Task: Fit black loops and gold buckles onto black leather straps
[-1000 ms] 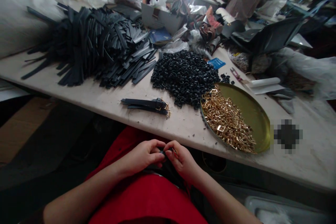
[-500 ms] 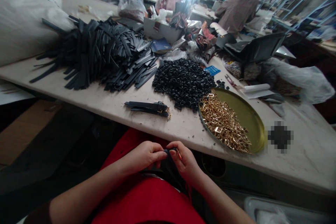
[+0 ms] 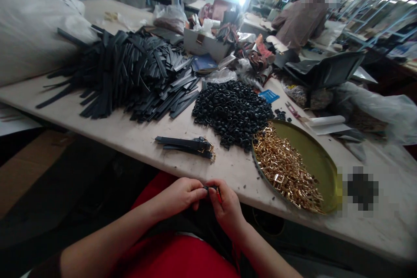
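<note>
The left hand (image 3: 186,193) and right hand (image 3: 225,205) pinch a small dark piece (image 3: 206,188) between them, by the near edge of the worktop (image 3: 107,132). Fingertip work seems in hand; the next move likely calls for a steady two-handed pinch. Fingers hide most of the piece; a red thing (image 3: 219,196) at the right hand is unclear.

Your left hand (image 3: 186,193) and right hand (image 3: 225,204) mostly hide the dark piece (image 3: 206,188) between them; the left edge crops the white sack (image 3: 35,26); a dark patch (image 3: 362,187) on the counter (image 3: 234,167) is blurred.
</note>
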`<state>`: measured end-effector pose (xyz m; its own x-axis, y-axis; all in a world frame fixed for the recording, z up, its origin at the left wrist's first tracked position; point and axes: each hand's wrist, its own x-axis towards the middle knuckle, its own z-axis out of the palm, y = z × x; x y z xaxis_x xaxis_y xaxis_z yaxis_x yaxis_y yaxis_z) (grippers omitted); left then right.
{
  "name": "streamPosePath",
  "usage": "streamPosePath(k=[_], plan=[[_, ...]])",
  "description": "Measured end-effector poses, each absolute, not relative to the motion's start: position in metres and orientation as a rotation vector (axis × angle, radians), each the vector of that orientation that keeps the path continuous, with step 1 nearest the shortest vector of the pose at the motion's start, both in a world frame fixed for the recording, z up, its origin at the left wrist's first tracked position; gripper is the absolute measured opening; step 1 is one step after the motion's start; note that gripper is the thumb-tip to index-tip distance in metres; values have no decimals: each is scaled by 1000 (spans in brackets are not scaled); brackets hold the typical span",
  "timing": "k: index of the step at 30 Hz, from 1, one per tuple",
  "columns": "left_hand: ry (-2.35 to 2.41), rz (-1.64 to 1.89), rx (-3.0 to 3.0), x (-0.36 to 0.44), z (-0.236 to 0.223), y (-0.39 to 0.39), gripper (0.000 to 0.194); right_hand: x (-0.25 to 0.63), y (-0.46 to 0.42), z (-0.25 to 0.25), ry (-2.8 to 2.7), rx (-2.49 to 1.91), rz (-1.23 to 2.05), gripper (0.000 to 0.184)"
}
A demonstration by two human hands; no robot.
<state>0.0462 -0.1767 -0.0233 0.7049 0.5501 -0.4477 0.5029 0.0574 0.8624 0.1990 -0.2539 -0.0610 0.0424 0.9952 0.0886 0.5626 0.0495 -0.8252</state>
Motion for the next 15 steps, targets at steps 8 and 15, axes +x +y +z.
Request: streamPosePath(k=[8,15], plan=[[867,17,1837,66,-13,-146,34,200,-220,-55,-1315,-1588,890,25],[880,-146,1793,67,0,-125,33,200,-197,-56,-1454,-1537,860,30]])
